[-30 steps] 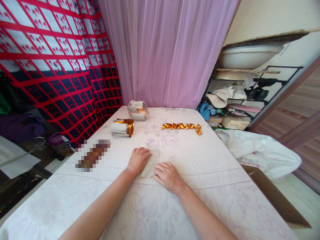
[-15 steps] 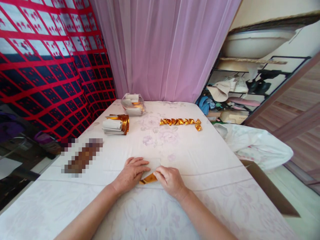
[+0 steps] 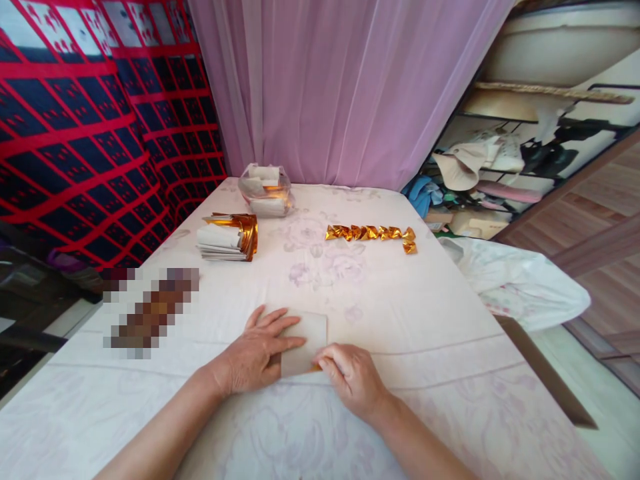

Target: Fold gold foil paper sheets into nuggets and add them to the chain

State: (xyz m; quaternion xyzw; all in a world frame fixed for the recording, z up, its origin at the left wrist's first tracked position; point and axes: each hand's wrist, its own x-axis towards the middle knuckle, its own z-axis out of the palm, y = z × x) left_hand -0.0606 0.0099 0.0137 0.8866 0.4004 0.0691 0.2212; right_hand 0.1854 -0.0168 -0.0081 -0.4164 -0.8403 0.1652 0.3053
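Fingers on paper (near edge)

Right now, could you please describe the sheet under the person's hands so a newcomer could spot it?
On the white floral tablecloth, near its front edge, lies a pale sheet, pinned by the left hand and pinched by the right hand. Unlike the stacked sheets farther back, it lies alone, a gold edge peeking out.

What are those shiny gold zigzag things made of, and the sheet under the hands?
The gold zigzag row looks like folded foil paper: it glints orange-gold and keeps sharp creases. The sheet under the left hand and right hand seems thin paper, matt and pale on top, with a sliver of gold showing at its near edge, so probably foil-backed.
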